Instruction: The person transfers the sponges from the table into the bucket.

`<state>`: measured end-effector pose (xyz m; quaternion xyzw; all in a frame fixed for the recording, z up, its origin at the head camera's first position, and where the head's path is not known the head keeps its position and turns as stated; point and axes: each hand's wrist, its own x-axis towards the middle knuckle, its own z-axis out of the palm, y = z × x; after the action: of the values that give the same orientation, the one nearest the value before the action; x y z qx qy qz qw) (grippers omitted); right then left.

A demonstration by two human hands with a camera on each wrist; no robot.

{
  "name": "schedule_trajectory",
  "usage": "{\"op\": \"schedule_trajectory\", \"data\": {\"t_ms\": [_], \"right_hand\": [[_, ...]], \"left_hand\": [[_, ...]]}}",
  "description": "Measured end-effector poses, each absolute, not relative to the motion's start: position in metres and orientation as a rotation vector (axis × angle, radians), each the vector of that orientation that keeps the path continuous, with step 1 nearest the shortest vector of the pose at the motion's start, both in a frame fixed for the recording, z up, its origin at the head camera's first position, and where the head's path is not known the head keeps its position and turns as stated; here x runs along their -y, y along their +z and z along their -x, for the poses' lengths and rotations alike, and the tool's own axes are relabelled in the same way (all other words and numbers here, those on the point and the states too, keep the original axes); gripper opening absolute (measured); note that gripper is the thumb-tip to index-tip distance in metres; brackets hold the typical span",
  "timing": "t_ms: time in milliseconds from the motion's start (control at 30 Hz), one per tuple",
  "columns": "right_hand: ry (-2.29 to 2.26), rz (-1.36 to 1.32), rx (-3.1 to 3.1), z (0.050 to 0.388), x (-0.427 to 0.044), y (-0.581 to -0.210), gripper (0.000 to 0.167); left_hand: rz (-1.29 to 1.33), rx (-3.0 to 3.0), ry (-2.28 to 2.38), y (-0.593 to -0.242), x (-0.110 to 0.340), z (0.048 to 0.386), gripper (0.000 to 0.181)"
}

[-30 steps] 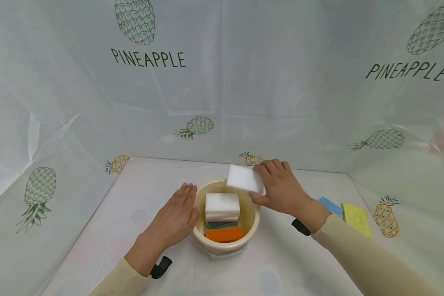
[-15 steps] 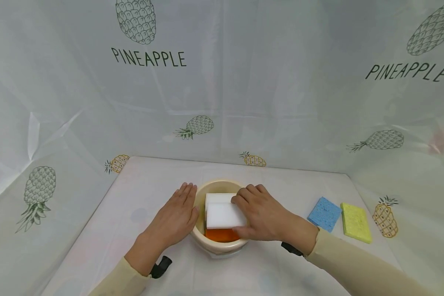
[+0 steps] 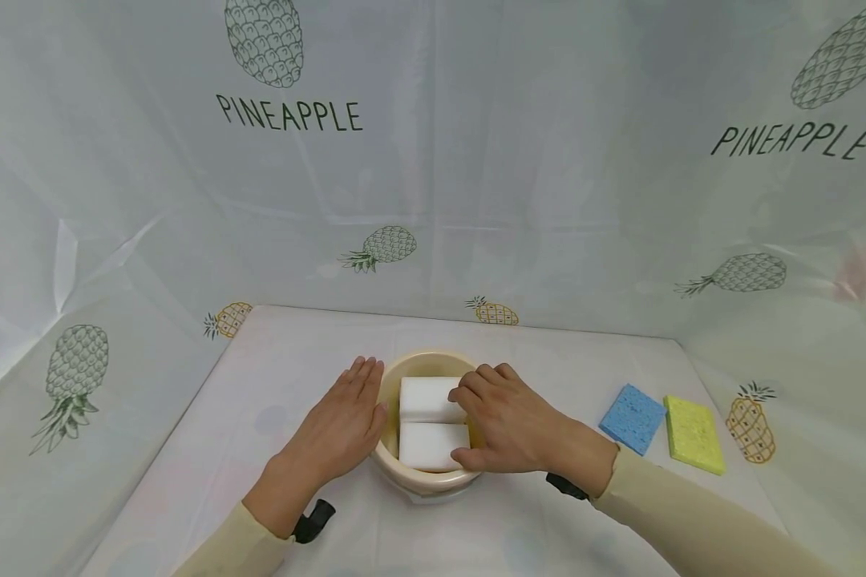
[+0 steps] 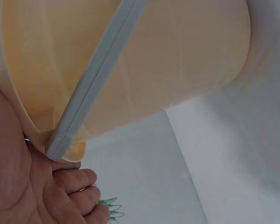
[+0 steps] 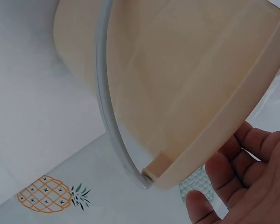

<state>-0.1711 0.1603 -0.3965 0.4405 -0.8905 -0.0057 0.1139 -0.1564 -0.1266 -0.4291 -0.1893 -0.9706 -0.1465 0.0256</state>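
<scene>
A cream bucket [image 3: 433, 486] with a grey handle [image 4: 99, 74] stands on the table between both hands. Inside, two white sponge blocks lie flat: a rear white block [image 3: 427, 398] and a front white block [image 3: 427, 445]. Against the bucket's left rim rests my left hand [image 3: 337, 425], its fingers straight and together. Over the right rim reaches my right hand [image 3: 508, 421]; its fingers are spread and loosely bent, the thumb at the front block's right edge and fingertips above the rear block's edge. In the right wrist view nothing shows between these fingers. Whatever lies below the white blocks is hidden.
To the right on the table lie a blue sponge [image 3: 633, 418] and a yellow sponge [image 3: 695, 433], side by side. A pale sheet printed with pineapples [image 3: 390, 244] rises behind the table [image 3: 317, 324] and along both sides.
My right hand has carried a white block from above the rim down into the bucket's front, covering the orange sponge, and its fingers have loosened from it. My left hand has stayed put.
</scene>
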Motion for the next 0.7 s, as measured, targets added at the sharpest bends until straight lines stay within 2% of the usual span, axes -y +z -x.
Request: {"op": "schedule_trajectory", "data": {"t_ms": [167, 400, 700], "right_hand": [[0.017, -1.229, 2.589, 0.172, -0.167, -0.401, 0.059], [0.100, -0.976, 2.535, 0.179, -0.194, -0.415, 0.050], [0.078, -0.635, 2.447, 0.193, -0.252, -0.426, 0.055]], "left_hand": [[0.583, 3.000, -0.460, -0.429, 0.127, 0.157, 0.064], [0.590, 2.992, -0.464, -0.430, 0.127, 0.157, 0.064], [0.595, 2.983, -0.456, -0.431, 0.127, 0.157, 0.063]]}}
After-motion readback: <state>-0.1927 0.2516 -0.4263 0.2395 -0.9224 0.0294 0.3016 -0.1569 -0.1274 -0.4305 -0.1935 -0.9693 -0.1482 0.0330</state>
